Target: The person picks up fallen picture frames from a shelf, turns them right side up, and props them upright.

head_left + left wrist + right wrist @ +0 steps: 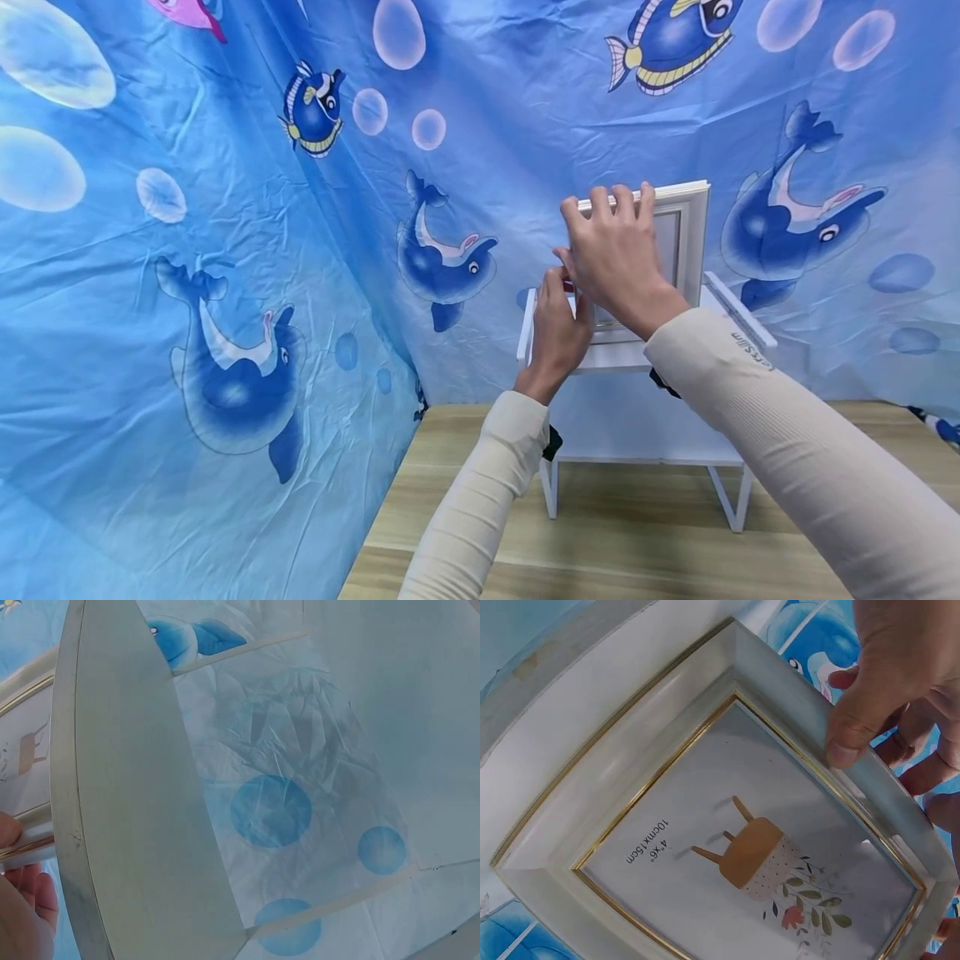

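Observation:
A white picture frame (pixel 692 242) with a thin gold inner line stands upright at the white rack (pixel 618 358). My right hand (pixel 618 250) grips its upper left part, with the fingers over the top edge. In the right wrist view the right thumb (pixel 845 750) presses the front border and the other fingers reach behind. My left hand (pixel 561 329) holds the left side of the frame lower down. The left wrist view shows the left hand (pixel 28 911) pinching the border. A stool-and-flowers print (pixel 754 855) with size lettering fills the frame.
The rack has a side rail (pixel 738 308) at the right and white legs (pixel 551 492) on the wood-grain surface (pixel 630 542). A blue sea-print cloth (pixel 247 208) hangs behind and to the left. The rack's pale board (pixel 135 787) fills much of the left wrist view.

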`<state>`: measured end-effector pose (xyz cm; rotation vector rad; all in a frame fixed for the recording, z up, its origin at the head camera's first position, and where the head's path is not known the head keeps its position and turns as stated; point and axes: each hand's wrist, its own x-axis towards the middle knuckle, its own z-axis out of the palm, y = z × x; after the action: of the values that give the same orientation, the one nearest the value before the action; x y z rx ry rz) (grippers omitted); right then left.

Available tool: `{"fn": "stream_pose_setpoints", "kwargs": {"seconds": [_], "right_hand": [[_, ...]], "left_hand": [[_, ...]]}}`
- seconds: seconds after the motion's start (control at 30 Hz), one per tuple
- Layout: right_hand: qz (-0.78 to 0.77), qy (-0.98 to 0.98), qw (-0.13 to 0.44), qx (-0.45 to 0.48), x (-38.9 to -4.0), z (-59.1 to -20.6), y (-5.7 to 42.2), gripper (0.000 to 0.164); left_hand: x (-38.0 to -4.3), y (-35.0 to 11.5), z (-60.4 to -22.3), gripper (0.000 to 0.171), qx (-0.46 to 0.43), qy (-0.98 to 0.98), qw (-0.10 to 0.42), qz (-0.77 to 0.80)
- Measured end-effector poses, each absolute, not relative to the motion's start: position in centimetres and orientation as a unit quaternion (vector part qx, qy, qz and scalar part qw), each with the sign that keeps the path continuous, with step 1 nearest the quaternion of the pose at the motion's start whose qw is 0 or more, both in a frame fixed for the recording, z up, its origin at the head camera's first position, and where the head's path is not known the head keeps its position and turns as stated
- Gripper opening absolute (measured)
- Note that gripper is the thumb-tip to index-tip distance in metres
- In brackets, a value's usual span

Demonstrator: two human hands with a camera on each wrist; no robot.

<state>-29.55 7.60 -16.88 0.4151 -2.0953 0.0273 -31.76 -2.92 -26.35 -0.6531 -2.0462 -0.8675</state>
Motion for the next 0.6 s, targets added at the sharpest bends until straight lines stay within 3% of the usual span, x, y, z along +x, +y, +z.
{"fn": "stream_pose_setpoints", "kwargs": {"seconds": [0.6], "right_hand": [[0.028,-0.841,0.51,0.178,-30.26,-17.3,7.73,0.042]], "left_hand": [[-32.02,-3.56,-26.32,0.025,-0.281,-0.805,0.395,-0.342]]}}
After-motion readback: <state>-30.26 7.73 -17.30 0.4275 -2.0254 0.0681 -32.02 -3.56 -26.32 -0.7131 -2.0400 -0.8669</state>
